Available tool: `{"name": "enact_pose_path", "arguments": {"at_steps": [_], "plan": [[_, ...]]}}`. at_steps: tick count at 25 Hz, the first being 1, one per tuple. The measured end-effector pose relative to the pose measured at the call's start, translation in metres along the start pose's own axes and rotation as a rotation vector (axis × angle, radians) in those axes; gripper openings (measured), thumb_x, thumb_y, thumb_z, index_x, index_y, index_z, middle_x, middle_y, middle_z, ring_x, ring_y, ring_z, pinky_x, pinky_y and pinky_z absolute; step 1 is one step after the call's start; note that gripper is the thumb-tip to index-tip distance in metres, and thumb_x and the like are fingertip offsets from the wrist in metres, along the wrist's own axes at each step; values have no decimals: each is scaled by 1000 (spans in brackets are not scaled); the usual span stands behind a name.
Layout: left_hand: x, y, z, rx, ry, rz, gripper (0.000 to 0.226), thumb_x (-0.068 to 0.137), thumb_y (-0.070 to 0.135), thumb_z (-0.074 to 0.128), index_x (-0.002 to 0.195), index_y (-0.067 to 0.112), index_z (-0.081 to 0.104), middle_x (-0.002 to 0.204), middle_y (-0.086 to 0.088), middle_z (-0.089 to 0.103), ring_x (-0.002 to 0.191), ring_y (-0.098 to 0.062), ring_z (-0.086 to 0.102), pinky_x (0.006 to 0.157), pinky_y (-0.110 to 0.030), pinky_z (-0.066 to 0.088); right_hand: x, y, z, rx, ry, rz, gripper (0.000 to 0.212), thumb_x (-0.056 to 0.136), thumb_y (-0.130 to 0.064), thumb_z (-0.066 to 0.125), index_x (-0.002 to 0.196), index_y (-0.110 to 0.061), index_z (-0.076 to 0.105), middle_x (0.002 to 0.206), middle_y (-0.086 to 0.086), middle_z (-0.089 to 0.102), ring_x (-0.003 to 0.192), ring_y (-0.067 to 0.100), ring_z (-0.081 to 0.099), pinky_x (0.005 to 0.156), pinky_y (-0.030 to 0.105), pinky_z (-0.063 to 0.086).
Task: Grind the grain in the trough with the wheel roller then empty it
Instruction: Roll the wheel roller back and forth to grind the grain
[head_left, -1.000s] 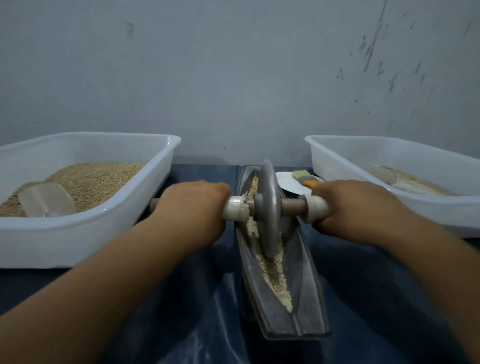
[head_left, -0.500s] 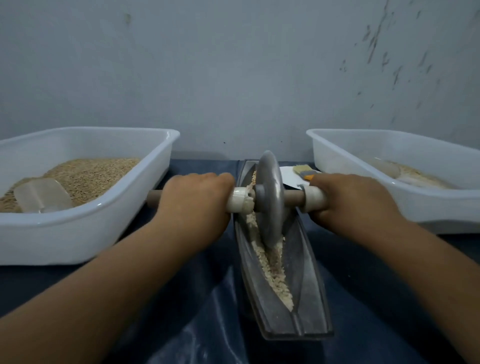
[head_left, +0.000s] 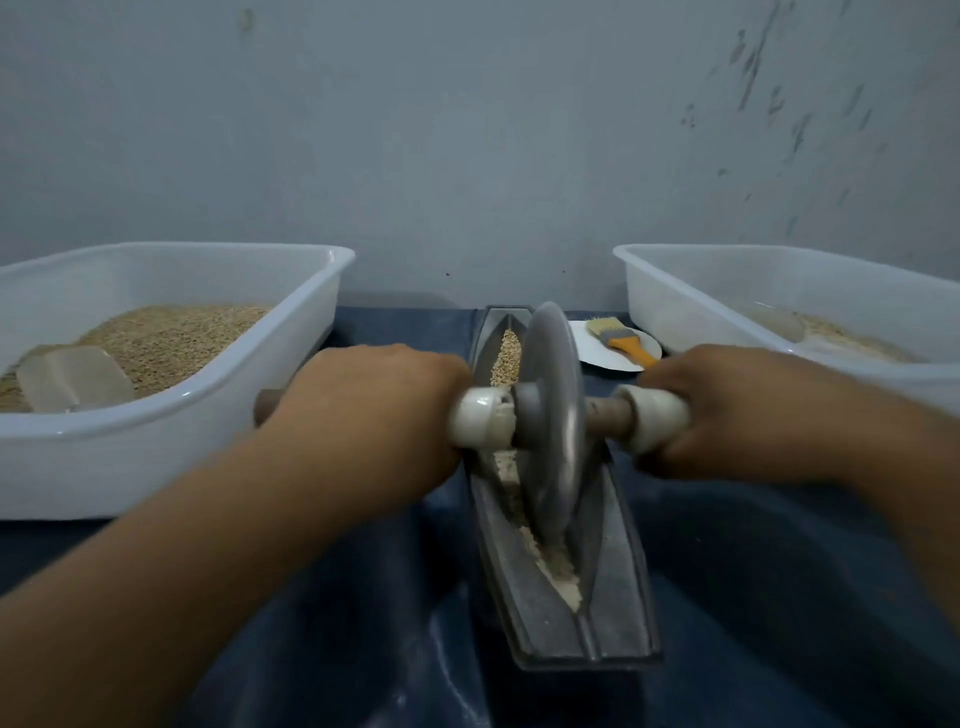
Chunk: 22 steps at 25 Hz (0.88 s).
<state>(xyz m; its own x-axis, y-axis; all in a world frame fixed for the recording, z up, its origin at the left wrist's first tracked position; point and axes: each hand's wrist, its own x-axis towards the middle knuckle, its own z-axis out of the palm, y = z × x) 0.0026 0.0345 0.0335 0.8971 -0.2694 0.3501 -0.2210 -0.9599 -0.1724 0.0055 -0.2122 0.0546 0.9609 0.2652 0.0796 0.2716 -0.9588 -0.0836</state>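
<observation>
Grinding the grain (head_left: 508, 349) in the trough (head_left: 618, 540)

Left hand (head_left: 374, 410) and right hand (head_left: 737, 410) are each gripping the wheel (head_left: 551, 415) axle, fingers wrapped tight; rolling it level should crush evenly.

1 head view looks forward and down, close over the trough (head_left: 558, 597), edges perhaps distorted.

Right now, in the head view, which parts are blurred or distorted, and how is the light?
Head view: light is dim and bluish, no hard glare; the left hand, right hand and wheel roller are smeared by motion blur; the wide lens bows the rim of the left tub; the brush stays fairly sharp; grain in the trough is readable.
</observation>
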Motion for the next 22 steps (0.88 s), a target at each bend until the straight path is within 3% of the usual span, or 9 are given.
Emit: {"name": "enact_pose_path", "arguments": {"at_steps": [2, 4, 7, 9, 11, 13, 16, 19, 22], "plan": [[13, 3, 14, 29, 78, -34, 26, 86, 36, 56, 77, 31, 33, 74, 9, 49, 61, -10, 41, 59, -29, 31, 20, -4, 19, -127, 246, 59, 20, 77, -42, 66, 93, -31, 60, 91, -6, 67, 84, 20, 64, 62, 30, 42], [23, 2, 19, 4, 85, -51, 21, 89, 34, 54, 84, 29, 34, 84, 6, 54, 69, -15, 43, 63, -30, 32, 29, -5, 27, -193, 324, 52, 16, 81, -34, 62, 96, -29, 58, 94, -3, 66, 87, 24, 62, 65, 30, 41], [12, -1, 12, -35, -7, -9, 26, 85, 31, 57, 73, 30, 33, 73, 9, 48, 63, -10, 42, 59, -28, 32, 15, 3, 8, -93, 76, 13, 17, 73, -36, 68, 87, -32, 59, 80, -7, 65, 72, 12, 61, 63, 31, 51], [-2, -4, 2, -66, -48, 52, 20, 75, 32, 60, 71, 32, 40, 66, 11, 49, 58, -2, 44, 53, -24, 37, -8, 6, -9, 13, -107, -36, 31, 58, -51, 68, 86, -42, 61, 74, -15, 66, 64, 3, 62, 54, 22, 51], [-12, -10, -4, -95, -86, 69, 19, 67, 36, 61, 81, 38, 48, 64, 13, 55, 58, 0, 51, 55, -23, 47, -23, 8, -20, 48, -177, -104, 50, 45, -65, 58, 93, -50, 59, 75, -26, 64, 63, -4, 62, 51, 20, 51], [-10, -11, -4, -100, -78, 69, 23, 66, 38, 61, 84, 42, 48, 62, 14, 56, 57, -1, 53, 57, -26, 50, -20, 6, -20, 66, -183, -94, 52, 44, -67, 58, 93, -49, 60, 74, -23, 65, 63, -2, 62, 56, 27, 55], [2, -1, 6, 8, 60, 1, 19, 77, 34, 59, 77, 30, 41, 65, 10, 47, 58, -9, 46, 54, -28, 36, 4, 2, 3, 2, 34, 0, 27, 64, -49, 70, 87, -36, 63, 78, -10, 66, 69, 8, 62, 62, 31, 51], [18, 3, 20, 7, 95, -55, 14, 88, 35, 54, 87, 28, 42, 79, 7, 51, 73, -17, 51, 60, -30, 32, 26, -4, 26, -166, 327, 45, 15, 80, -34, 64, 94, -29, 60, 90, -5, 66, 82, 24, 62, 62, 30, 40], [17, 2, 15, -31, -7, -47, 12, 86, 31, 57, 87, 30, 45, 77, 8, 50, 72, -14, 51, 63, -29, 36, 23, -1, 16, -135, 185, 11, 13, 76, -31, 65, 88, -29, 59, 83, -6, 64, 73, 18, 59, 60, 31, 44]]}}
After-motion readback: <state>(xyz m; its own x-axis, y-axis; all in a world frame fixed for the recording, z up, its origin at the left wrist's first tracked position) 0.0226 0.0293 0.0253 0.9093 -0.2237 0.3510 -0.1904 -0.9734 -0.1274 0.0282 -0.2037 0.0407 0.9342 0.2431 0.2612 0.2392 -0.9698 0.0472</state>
